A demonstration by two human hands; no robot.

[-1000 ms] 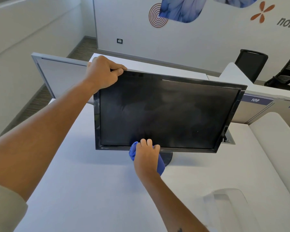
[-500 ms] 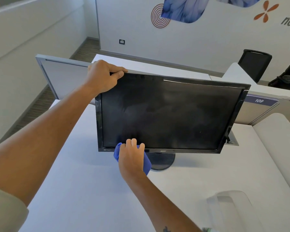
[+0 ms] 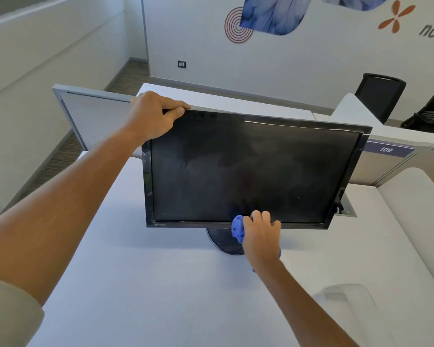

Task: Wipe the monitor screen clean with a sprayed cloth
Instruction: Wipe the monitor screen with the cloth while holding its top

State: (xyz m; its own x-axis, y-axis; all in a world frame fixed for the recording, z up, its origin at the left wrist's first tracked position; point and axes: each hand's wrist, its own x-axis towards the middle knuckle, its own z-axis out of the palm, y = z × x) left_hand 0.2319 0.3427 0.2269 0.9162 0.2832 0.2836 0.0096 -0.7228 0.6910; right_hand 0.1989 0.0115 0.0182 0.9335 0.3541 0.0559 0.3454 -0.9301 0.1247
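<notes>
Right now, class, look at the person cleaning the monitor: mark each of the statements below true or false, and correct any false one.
1. The left hand grips the monitor at its top left corner. True.
2. The blue cloth is pressed near the top edge of the screen. False: the right hand holds it at the bottom edge, near the middle.
3. The screen is lit and shows a picture. False: it is dark, with faint smears.
4. The monitor stands on a white desk. True.
5. A black chair stands in the background at the right. True.
</notes>
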